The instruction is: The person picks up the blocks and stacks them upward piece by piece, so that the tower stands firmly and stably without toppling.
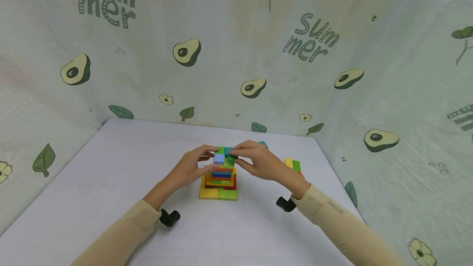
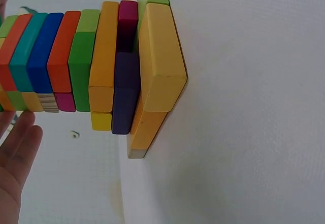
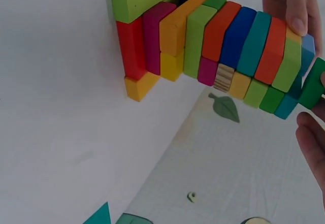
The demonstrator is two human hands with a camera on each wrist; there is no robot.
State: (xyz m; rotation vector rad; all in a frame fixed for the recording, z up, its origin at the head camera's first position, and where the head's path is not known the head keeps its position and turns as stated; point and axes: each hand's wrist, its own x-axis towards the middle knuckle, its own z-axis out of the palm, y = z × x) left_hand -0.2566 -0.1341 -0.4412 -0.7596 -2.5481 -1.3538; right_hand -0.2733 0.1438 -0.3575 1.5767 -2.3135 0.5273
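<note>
A tower of coloured wooden blocks (image 1: 221, 177) stands on the table, stepped and wider at its base. My left hand (image 1: 193, 165) holds the tower near its top from the left, thumb on the near side and fingers around the far side. In the right wrist view, the left thumb (image 3: 298, 26) rests by a yellow block near a light blue block (image 3: 307, 48). My right hand (image 1: 258, 158) pinches a dark green block (image 3: 312, 84) at the top right of the tower. That block is tilted against its neighbours; its exact contact is partly hidden by fingers.
Yellow and green blocks (image 1: 297, 166) lie right of the tower, partly behind the right forearm. A teal piece (image 1: 263, 144) shows beyond the right hand. The white table (image 1: 111, 175) meets a patterned cloth (image 1: 221, 52) at the back and sides.
</note>
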